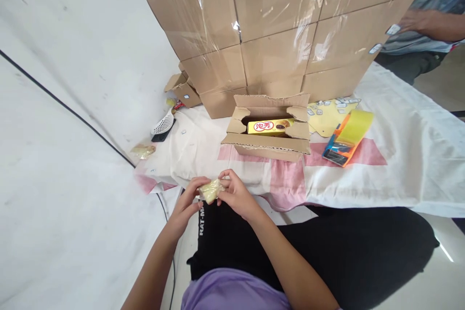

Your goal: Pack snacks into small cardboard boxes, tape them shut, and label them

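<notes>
A small crumpled yellowish packet (pixel 210 190) is pinched between both my hands just above my lap. My left hand (pixel 187 203) grips its left end, fingers closed. Fingers and thumb of my right hand (pixel 236 193) are closed on its right end. Just beyond my hands, an open small cardboard box (pixel 267 145) sits on the cloth-covered surface (pixel 399 164). A yellow snack box (pixel 271 126) with red lettering lies inside it.
A yellow tape roll in an orange and blue dispenser (pixel 348 136) lies right of the open box. Stacked taped cartons (pixel 283 24) form a wall behind. A white scoop (pixel 163 123) and another small packet (pixel 143 150) lie at left. Another person's arm (pixel 432 24) reaches in at top right.
</notes>
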A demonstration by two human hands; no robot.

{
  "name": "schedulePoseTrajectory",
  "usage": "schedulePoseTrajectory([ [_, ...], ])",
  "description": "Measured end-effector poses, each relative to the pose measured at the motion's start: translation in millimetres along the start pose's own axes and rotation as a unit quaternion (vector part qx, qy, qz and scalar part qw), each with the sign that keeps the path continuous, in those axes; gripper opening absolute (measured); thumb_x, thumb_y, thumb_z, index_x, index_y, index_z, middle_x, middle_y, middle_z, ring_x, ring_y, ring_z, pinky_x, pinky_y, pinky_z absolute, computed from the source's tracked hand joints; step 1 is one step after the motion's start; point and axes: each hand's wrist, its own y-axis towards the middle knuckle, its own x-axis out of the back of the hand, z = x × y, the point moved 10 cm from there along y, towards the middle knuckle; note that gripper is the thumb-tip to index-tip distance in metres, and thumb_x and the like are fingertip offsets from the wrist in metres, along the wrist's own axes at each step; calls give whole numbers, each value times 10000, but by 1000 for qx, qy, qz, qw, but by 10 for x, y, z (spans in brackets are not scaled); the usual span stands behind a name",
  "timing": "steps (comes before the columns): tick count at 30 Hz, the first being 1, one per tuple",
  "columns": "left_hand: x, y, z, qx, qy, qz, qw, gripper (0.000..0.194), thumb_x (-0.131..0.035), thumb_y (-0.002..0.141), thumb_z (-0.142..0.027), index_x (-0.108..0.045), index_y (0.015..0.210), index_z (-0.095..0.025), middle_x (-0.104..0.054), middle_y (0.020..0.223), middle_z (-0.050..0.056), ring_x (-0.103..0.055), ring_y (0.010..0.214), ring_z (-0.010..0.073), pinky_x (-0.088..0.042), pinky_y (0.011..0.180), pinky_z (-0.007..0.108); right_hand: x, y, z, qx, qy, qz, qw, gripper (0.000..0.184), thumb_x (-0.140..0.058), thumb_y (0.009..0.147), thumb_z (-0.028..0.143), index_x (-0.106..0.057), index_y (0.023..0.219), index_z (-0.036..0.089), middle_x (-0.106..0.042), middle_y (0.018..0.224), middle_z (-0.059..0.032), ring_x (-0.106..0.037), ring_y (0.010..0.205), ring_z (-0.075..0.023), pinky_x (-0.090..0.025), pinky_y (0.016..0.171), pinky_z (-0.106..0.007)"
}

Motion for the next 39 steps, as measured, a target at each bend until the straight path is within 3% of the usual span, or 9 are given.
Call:
schedulePoseTrajectory([
  [4,108,-17,-156,-9,174,-55,983,329,-662,903,-383,-602,1208,-273,-680,1091,49,-639,1004,221,-481,865,347,7,-48,57,8,-109,3,994,351,-597,857,158,-476,1172,253,-695,950,17,-615,704,-108,-469,673,-246],
  [9,38,-4,-437,-97,329,-24,939,153,-639,934,-302,-691,1071,-256,-734,963,15,-667,870,183,-456,804,321,-72,-127,301,47,-285,0,957,104,-586,926,214,-622,1022,234,-695,936,14,-622,847,-140,-451,770,-264],
  [15,-39,8,-344,-77,310,3,948,178,-579,969,-267,-711,1088,-257,-777,903,-7,-700,762,155,-479,724,272,-95,-133,376,61,-389,2,919,39,-568,967,237,-598,945,223,-627,797,32,-563,731,-126,-386,687,-239],
  [21,29,-18,-384,-61,272,-48,959,222,-503,979,-319,-696,943,-214,-733,806,31,-661,717,172,-489,686,278,-244,-110,415,102,-378,42,919,261,-465,1025,270,-546,782,221,-546,683,35,-532,662,-133,-360,664,-254],
  [26,103,-32,-237,7,284,-80,955,326,-468,971,-429,-683,831,-227,-671,667,7,-583,574,161,-444,581,274,-234,-80,307,83,-322,24,943,223,-465,1026,303,-594,862,227,-571,673,37,-549,638,-136,-385,663,-260],
  [29,502,53,-103,52,347,-164,922,360,-466,957,-478,-657,788,-224,-618,629,5,-553,588,166,-416,590,281,-124,-59,140,36,-267,5,963,176,-451,1031,325,-587,1106,243,-668,814,17,-560,640,-133,-410,668,-267],
  [34,1841,292,237,158,451,-366,799,345,-350,1016,-370,-600,895,-164,-565,739,58,-533,733,213,-383,700,338,163,3,3,5,-246,-50,968,198,-459,1024,382,-588,1026,231,-620,796,8,-519,606,-132,-405,638,-277],
  [36,2251,423,474,207,478,-377,766,288,-362,1010,-283,-598,1030,-119,-598,900,114,-560,826,240,-390,728,362,289,36,2,16,-237,-84,968,227,-437,1032,389,-582,966,226,-554,701,23,-516,604,-144,-409,645,-286],
  [39,2555,594,840,255,509,-345,746,235,-453,960,-180,-588,1125,-80,-561,1172,194,-566,1014,290,-417,790,400,408,94,-47,18,-216,-111,970,225,-424,1036,373,-568,938,230,-510,665,30,-536,618,-159,-419,659,-299],
])
